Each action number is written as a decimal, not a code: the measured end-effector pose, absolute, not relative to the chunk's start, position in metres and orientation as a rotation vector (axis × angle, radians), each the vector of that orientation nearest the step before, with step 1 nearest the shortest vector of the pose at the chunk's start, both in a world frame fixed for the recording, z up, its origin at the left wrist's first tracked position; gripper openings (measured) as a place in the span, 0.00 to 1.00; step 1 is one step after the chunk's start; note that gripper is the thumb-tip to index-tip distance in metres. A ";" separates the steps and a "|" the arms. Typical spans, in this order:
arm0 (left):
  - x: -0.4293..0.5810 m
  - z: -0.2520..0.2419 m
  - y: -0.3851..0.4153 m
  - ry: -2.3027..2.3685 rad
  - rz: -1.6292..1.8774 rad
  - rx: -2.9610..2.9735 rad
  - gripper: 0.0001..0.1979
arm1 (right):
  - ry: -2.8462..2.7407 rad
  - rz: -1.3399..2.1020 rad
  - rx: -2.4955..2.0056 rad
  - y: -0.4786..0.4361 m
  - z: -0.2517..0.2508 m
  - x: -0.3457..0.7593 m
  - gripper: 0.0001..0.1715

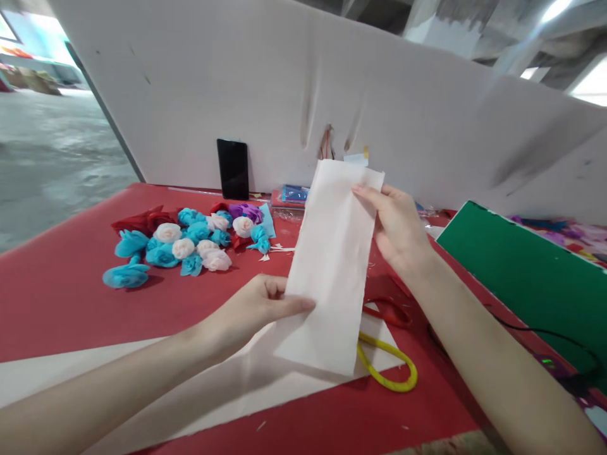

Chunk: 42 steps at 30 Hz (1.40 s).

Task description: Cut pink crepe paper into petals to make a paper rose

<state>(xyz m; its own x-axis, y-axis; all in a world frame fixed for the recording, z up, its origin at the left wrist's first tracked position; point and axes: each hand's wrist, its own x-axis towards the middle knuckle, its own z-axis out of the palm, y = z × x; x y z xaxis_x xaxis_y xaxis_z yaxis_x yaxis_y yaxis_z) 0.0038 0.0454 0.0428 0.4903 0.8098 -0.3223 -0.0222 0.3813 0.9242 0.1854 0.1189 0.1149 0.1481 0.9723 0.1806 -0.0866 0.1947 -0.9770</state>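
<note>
A white rectangular strip of paper (334, 265) is held up, tilted, above the red table. My left hand (265, 300) pinches its left edge low down, thumb in front and fingers behind. Near the top right corner, my right hand (396, 221) grips the same strip with the thumb on its face. Beneath lies a longer white paper sheet (203, 398), stretching to the left. Scissors with a yellow handle loop (396, 384) and a red loop (393, 311) lie partly behind the strip; their blades are hidden.
Paper flowers (190, 243) in blue, white, red and purple are heaped at the left on the red table (61, 303). A black phone (233, 169) leans against the white partition (213, 82). A green board (526, 272) and a dark cable (535, 328) occupy the right.
</note>
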 end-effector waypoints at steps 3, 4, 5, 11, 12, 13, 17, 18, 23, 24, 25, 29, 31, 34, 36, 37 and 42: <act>0.001 0.043 0.042 0.954 0.589 1.044 0.09 | -1.115 0.988 -1.116 0.117 0.116 0.206 0.05; -0.001 0.044 0.042 0.967 0.576 1.051 0.09 | -1.118 0.989 -1.149 0.115 0.115 0.214 0.07; -0.003 0.044 0.041 0.974 0.560 1.065 0.08 | -1.120 0.995 -1.190 0.112 0.113 0.222 0.07; -0.027 0.037 0.041 1.036 0.378 1.245 0.05 | -1.171 1.113 -1.473 0.083 0.087 0.256 0.10; -0.031 0.035 0.042 1.050 0.352 1.260 0.05 | -1.182 1.133 -1.510 0.077 0.082 0.259 0.10; -0.035 0.033 0.043 1.064 0.333 1.269 0.06 | -1.191 1.152 -1.538 0.070 0.076 0.260 0.11; -0.048 0.028 0.044 1.139 0.322 1.296 0.09 | -1.161 1.161 -1.590 0.041 0.056 0.262 0.14; -0.051 0.027 0.044 1.167 0.339 1.310 0.09 | -1.140 1.148 -1.596 0.035 0.051 0.262 0.14; -0.064 0.023 0.043 1.347 0.526 1.586 0.09 | -1.065 1.143 -1.617 0.014 0.031 0.262 0.17; -0.065 0.022 0.043 1.372 0.574 1.656 0.08 | -1.059 1.151 -1.622 0.013 0.028 0.261 0.17; -0.066 0.023 0.043 1.385 0.618 1.711 0.07 | -1.057 1.157 -1.628 0.012 0.025 0.261 0.17; -0.059 0.022 0.042 0.945 0.604 2.191 0.13 | -1.069 1.180 -1.653 0.014 0.018 0.261 0.17; -0.053 0.021 0.043 0.598 0.500 2.447 0.22 | -1.077 1.183 -1.666 0.015 0.015 0.261 0.18; -0.047 0.019 0.046 0.401 0.375 2.564 0.27 | -1.087 1.171 -1.682 0.016 0.012 0.263 0.20; -0.047 0.019 0.048 0.374 0.302 2.538 0.25 | -1.094 1.160 -1.690 0.017 0.010 0.265 0.20; -0.048 0.019 0.050 0.365 0.269 2.505 0.24 | -1.097 1.153 -1.695 0.017 0.009 0.266 0.20; -0.054 0.018 0.054 0.354 0.171 2.350 0.20 | -1.105 1.132 -1.713 0.017 0.007 0.267 0.21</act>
